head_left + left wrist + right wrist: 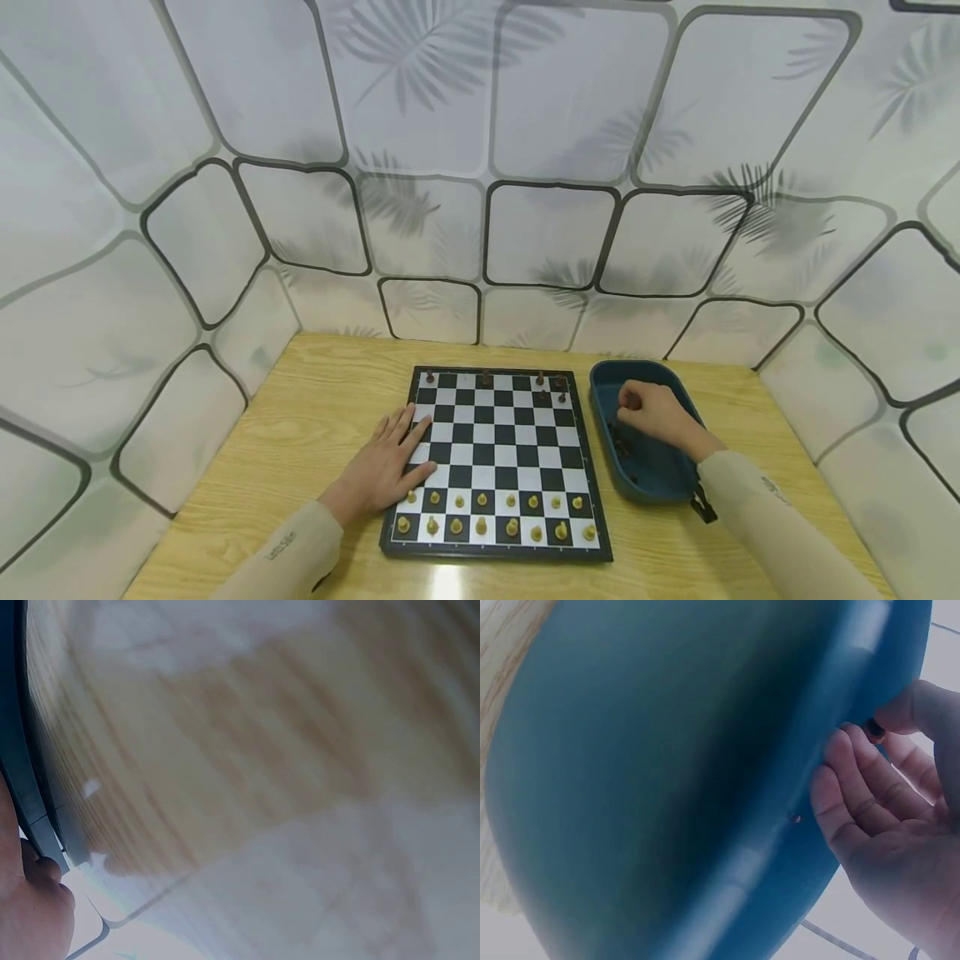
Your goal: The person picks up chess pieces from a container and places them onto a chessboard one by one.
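Observation:
A black-and-white chessboard (483,431) lies on the wooden table. My left hand (378,467) rests flat on its left edge, fingers spread. In the left wrist view, part of that hand (37,907) shows beside the dark board edge (22,750). Over the blue bin (663,479), my right hand (656,410) pinches a small dark chess piece (875,729) between thumb and forefinger; its kind is mostly hidden. Several dark pieces (621,447) lie inside the bin. Yellow chess pieces (482,525) fill the two near rows. A few dark red pieces (486,380) stand along the far side.
The wooden table (337,375) runs back to patterned walls (555,242) behind and at both sides. The bin stands just right of the board, with a dark strap (703,504) at its near right corner.

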`<state>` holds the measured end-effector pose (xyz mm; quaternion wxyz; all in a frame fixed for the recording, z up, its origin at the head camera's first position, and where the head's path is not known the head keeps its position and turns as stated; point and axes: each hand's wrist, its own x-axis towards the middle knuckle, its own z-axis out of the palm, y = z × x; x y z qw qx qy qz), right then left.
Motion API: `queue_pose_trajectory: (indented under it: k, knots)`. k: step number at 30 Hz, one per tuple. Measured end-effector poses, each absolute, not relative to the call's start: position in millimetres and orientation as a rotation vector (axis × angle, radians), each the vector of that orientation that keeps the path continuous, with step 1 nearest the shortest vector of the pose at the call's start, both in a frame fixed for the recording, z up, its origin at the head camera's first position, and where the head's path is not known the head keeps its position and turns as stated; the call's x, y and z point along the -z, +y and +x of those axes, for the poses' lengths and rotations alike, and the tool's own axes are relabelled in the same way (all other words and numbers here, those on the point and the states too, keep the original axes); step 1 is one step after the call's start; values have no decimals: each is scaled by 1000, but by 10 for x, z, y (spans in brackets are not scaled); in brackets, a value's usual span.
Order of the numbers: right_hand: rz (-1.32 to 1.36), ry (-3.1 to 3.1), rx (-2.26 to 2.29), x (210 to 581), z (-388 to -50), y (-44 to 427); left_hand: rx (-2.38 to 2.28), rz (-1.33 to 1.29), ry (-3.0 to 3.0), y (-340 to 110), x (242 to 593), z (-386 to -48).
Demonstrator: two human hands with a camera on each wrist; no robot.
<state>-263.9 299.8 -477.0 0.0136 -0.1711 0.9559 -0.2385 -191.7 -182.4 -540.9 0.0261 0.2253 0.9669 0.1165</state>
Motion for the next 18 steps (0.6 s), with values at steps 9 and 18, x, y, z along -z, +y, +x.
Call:
queue_pose_trajectory:
  k: [9, 18]
  knots:
    - [-460, 3021, 831, 4712, -2674, 2994, -363, 702, 2997, -1830, 5424, -1924]
    - [-500, 3008, 852, 4615, -2654, 2924, -354, 705, 2996, -1832, 5422, -1924]
